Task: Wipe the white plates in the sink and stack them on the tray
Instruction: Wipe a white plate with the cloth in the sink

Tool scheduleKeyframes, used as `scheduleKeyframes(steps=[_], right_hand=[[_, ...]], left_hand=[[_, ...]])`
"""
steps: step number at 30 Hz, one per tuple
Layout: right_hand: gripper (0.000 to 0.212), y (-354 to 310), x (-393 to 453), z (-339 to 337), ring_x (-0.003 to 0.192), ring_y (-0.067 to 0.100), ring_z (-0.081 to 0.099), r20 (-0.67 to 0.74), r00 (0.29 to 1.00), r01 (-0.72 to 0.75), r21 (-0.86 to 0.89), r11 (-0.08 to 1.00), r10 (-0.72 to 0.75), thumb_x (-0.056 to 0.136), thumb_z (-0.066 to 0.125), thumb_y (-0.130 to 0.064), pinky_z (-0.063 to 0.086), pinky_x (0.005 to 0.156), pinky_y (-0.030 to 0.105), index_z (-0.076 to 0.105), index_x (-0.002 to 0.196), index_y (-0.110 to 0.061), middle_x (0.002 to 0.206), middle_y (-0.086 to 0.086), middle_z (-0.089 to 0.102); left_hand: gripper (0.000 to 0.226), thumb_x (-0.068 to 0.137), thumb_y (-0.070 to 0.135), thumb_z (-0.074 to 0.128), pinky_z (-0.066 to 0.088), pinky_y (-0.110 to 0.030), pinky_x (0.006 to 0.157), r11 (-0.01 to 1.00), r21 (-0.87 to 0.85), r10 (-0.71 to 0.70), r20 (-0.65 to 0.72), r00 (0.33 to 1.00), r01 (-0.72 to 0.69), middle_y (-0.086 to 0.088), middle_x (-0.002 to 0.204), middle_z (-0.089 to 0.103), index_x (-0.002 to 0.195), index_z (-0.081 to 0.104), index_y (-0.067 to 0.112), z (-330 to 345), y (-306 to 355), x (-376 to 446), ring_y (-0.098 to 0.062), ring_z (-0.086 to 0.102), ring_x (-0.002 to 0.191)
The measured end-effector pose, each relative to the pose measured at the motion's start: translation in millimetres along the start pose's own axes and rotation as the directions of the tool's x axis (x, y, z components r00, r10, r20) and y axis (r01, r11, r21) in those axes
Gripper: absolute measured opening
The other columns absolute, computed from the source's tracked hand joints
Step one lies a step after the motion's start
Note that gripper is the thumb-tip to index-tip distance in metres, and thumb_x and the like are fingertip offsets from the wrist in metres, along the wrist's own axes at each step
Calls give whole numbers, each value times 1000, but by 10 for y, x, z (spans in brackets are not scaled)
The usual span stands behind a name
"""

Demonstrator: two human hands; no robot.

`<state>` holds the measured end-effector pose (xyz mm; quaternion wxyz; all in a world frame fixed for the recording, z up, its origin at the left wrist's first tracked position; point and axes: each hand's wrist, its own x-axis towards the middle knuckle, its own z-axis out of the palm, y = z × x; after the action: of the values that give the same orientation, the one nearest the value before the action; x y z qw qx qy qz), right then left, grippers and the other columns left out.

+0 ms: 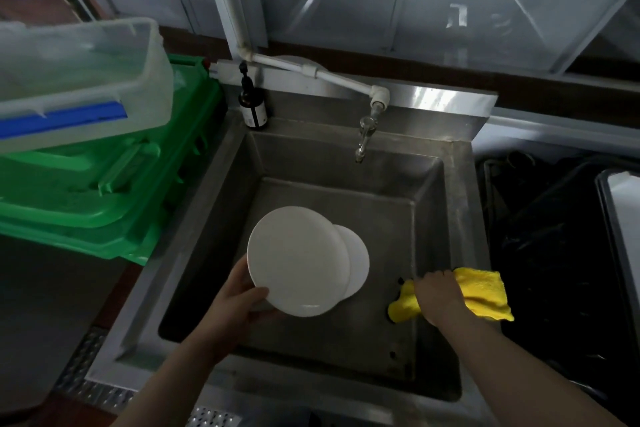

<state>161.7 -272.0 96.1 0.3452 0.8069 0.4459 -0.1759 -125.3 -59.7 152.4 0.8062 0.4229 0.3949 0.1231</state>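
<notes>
My left hand (239,298) grips the near edge of a white plate (298,258), thumb on its rim, and holds it tilted over the steel sink (450,253). A second white plate (356,260) shows partly from behind it, lower in the basin. My right hand (438,296) grips a yellow cloth (481,291) at the sink's right wall, apart from the plates. A tray (609,218) with a dark rim and a white surface shows at the far right edge, mostly cut off.
A tap (363,135) hangs over the back of the basin beside a dark pump bottle (252,104). Green crates (104,191) with a clear plastic bin (79,80) on top stand to the left. A black bin liner (540,236) lies right of the sink.
</notes>
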Motion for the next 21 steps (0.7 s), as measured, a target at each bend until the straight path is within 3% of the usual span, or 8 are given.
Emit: scheduleKeyframes(steps=[2, 4, 9, 16, 21], right_hand=[[37, 30, -65, -85, 119, 26, 56, -43, 999, -8, 118, 993, 13, 93, 51, -19, 37, 100, 37, 51, 130, -20, 128, 4, 60], [34, 75, -130, -150, 114, 25, 59, -88, 996, -4, 274, 962, 30, 94, 48, -23, 40, 94, 36, 49, 128, -20, 125, 4, 61], [33, 218, -428, -261, 97, 26, 62, -269, 952, 36, 573, 819, 146, 94, 51, -31, 37, 67, 32, 49, 126, -22, 112, 3, 61], [37, 162, -852, -547, 95, 26, 60, -358, 901, 119, 748, 653, 247, 94, 55, -29, 46, 73, 36, 53, 131, -25, 110, 1, 59], [48, 111, -1050, -766, 106, 23, 57, -329, 897, 129, 833, 538, 295, 95, 53, -25, 42, 78, 32, 45, 142, -29, 119, 1, 56]], left_hand=[[96, 40, 30, 97, 61, -46, 77, 999, 49, 7, 42, 999, -9, 0, 134, 60, 127, 58, 49, 38, 45, -18, -34, 65, 115], [98, 37, 28, 94, 61, -44, 75, 996, 84, 18, 53, 998, -22, -2, 132, 61, 126, 57, 47, 80, 106, -36, -31, 67, 112], [71, 87, -9, 62, 62, -43, 73, 991, 127, 40, 69, 997, -49, -1, 136, 57, 134, 49, 43, 176, 191, -44, -30, 64, 115], [66, 92, -14, 50, 63, -39, 70, 972, 222, 47, 142, 989, -77, 8, 119, 63, 123, 49, 45, 474, 349, -109, -14, 72, 95], [71, 74, 2, 67, 62, -41, 72, 970, 218, 54, 221, 974, -103, 10, 112, 73, 129, 49, 43, 610, 461, -160, -18, 71, 103]])
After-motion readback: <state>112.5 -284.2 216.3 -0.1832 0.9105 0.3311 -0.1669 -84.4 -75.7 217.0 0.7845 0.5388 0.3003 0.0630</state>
